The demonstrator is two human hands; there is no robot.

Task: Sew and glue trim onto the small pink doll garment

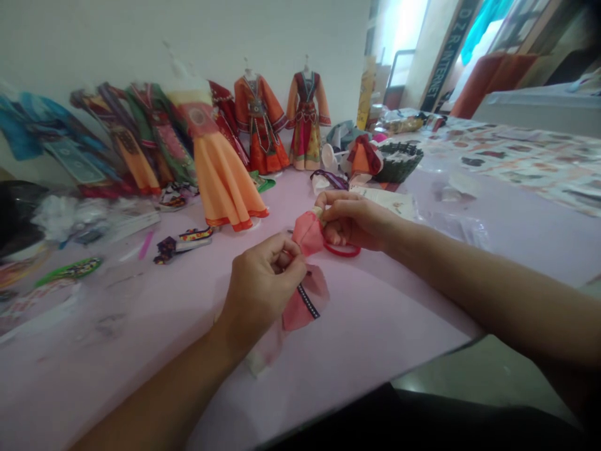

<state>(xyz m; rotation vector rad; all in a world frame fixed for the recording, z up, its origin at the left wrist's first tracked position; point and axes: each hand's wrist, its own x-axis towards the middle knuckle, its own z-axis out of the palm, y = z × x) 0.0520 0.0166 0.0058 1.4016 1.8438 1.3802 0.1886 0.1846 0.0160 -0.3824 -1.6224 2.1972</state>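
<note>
Both hands work over the near part of the desk (399,326), well in from its near edge; the left hand (263,275) has thumb and fingers closed in a pinch on a pink cloth (308,232); the right hand (350,219) pinches the same cloth at its upper end, beside a small pale bit (318,212), so the cloth is held between the two hands; just below the left fingertips shows a pink panel (297,316) with a black trim strip (308,302) dotted in white, and whether this panel is joined to the cloth above I cannot tell.

A red ring (347,252) shows just under the right hand; a pale pink piece (265,351) lies below the left wrist, nearer the desk's near edge; farther in, toward the far edge, an orange dress (225,169) stands tilted in the view, with a patterned ribbon (196,234) on the desk to its left; a pink stick (146,244) and a green oval piece (70,270) lie toward the left edge.

Along the far edge, by the wall (282,31), stand an orange-red robe (260,119), a maroon robe (307,119) and a blue robe (61,138); right of the maroon one sits a dark green basket (399,164).
</note>
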